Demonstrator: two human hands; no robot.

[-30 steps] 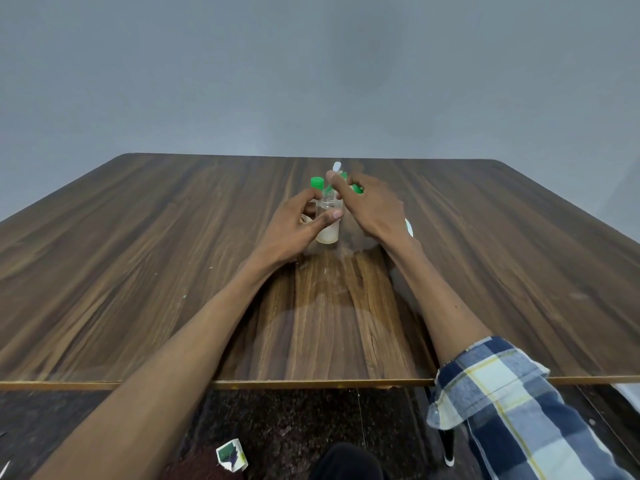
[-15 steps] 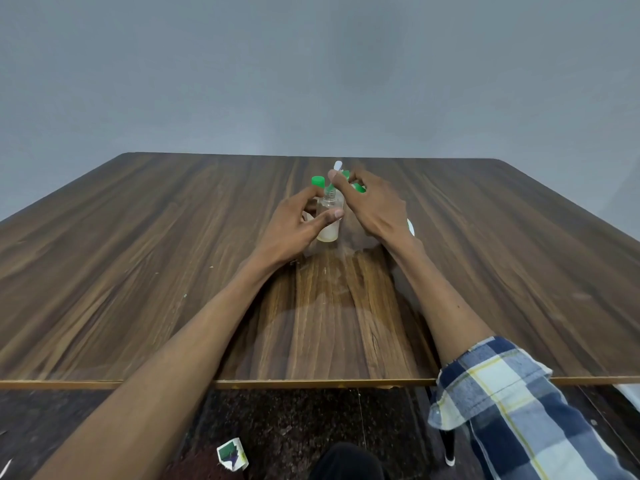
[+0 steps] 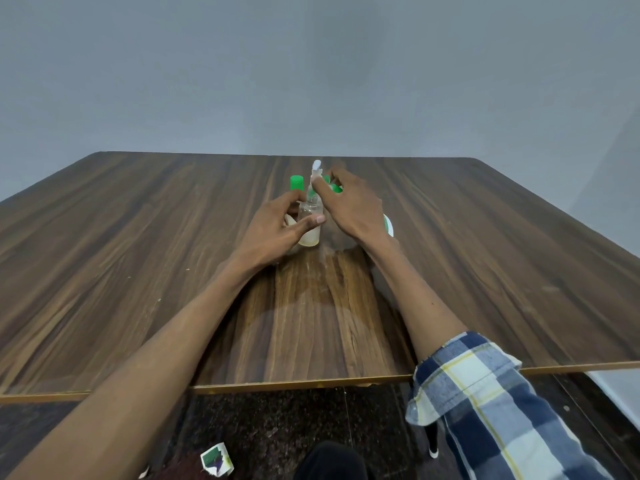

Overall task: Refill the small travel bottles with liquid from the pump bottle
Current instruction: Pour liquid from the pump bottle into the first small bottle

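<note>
A small clear travel bottle (image 3: 309, 225) with a little pale liquid at its bottom stands upright mid-table. My left hand (image 3: 273, 230) grips its body from the left, thumb across the front. My right hand (image 3: 351, 206) reaches in from the right and pinches the white-tipped top with a green collar (image 3: 315, 171) right at the bottle's neck. Another green-capped bottle (image 3: 296, 182) stands just behind on the left. More green (image 3: 335, 188) shows under my right fingers, mostly hidden. I cannot make out the pump bottle's body.
The wooden table (image 3: 138, 271) spreads wide around the bottles. A white and green object (image 3: 388, 226) peeks out beside my right wrist. A grey wall rises behind the table. A small printed packet (image 3: 216, 464) lies on the dark floor below the front edge.
Almost nothing differs. My right fingers have shifted slightly at the bottle's top, and my left hand keeps the same hold.
</note>
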